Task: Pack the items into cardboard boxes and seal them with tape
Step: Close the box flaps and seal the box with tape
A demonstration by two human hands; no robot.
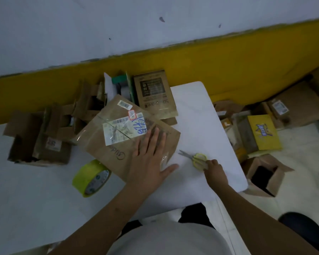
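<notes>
Box point(99, 146) under left fingers point(152, 139).

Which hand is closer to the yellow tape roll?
Left. The left hand lies flat on the cardboard box, just right of the tape roll. The right hand is farther right, holding the scissors.

Left hand point(151, 155) flat, fingers straight, pressing on cardboard box point(122, 137) at mid-tabletop point(201, 116); labels and clear tape on box's upper face. Right hand point(215, 168) grips yellow handles of scissors point(195, 159) near right edge, blades pointing toward box. Yellow-green tape roll point(91, 178) on edge, just beside box's near-left side. Opened cartons point(39, 142) along far left edge; printed brown box point(155, 94) at far edge.
</notes>
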